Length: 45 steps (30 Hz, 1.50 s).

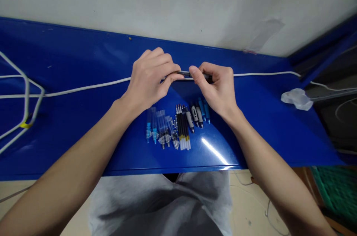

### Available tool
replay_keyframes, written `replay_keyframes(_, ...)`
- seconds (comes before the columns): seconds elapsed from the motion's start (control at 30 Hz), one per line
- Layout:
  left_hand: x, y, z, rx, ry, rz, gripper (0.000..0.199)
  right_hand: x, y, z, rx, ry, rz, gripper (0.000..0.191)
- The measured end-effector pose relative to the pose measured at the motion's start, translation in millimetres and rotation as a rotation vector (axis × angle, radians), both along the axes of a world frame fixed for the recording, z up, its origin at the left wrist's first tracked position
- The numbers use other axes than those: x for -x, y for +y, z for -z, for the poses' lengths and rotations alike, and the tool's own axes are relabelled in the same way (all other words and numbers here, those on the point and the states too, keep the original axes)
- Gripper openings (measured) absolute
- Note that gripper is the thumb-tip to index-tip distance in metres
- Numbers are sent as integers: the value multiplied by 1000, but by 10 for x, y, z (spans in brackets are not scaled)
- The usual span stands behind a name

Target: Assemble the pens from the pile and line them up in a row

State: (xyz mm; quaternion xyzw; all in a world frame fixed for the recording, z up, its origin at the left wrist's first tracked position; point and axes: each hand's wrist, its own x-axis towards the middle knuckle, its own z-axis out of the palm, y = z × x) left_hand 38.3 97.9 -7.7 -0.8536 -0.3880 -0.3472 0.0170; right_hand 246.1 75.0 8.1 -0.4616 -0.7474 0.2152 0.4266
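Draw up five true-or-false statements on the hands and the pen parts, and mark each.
1. The left hand and the right hand share one dark pen part. True.
2. The black pen refills lie between the clear barrels and the grey pen sections. True.
3. The right hand lies flat, palm down. False: it grips the dark pen part.
4. A white cable runs beyond the refills. True.
5. The refills stand upright. False: they lie on the blue tabletop.

The left hand (153,70) and right hand (219,85) hide both ends of the pen (184,73) and stretches of the cable (89,88), which the left edge cuts off. Bits (175,123) beside the refills (183,126) are too small to identify. The bottom edge crops both forearms (83,161).
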Motion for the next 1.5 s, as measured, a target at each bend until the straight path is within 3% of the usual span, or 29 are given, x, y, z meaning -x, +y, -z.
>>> replay_keyframes(0.47,0,17,13,-52,22,-4,44,-5,11,16,-14,1,-6,53)
replay_keyframes(0.8,-3,15,16,12,-8,14,44,-6,7,8,-9,-8,-9,55)
replay_keyframes(1.5,1,-2,2,-7,-21,2,43,-11,5,0,-4,-7,2,56)
